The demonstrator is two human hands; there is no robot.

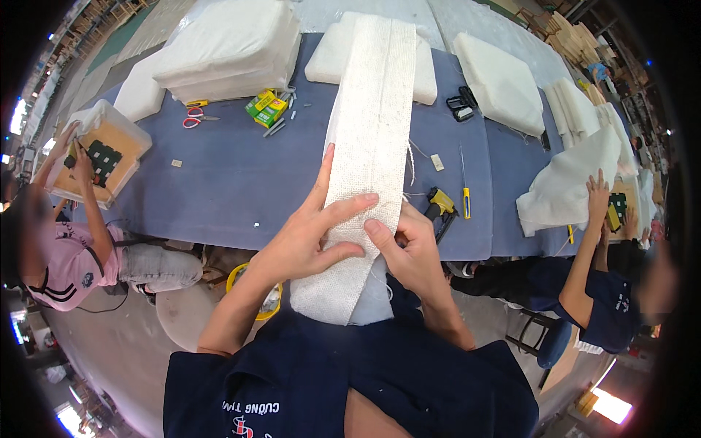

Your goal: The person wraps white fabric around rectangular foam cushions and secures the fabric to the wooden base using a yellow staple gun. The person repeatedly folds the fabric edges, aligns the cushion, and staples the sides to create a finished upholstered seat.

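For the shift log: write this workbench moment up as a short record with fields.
Setting: blue-covered worktable in a workshop
Left hand: spread flat on a long white woven fabric strip
Right hand: grips the strip's right edge, thumb on top
Strip: runs from the person's lap away across the table
On table: white foam cushions, red-handled scissors, green box, yellow staple gun
Others: a person at left working at a padded frame; a person at right handling white fabric
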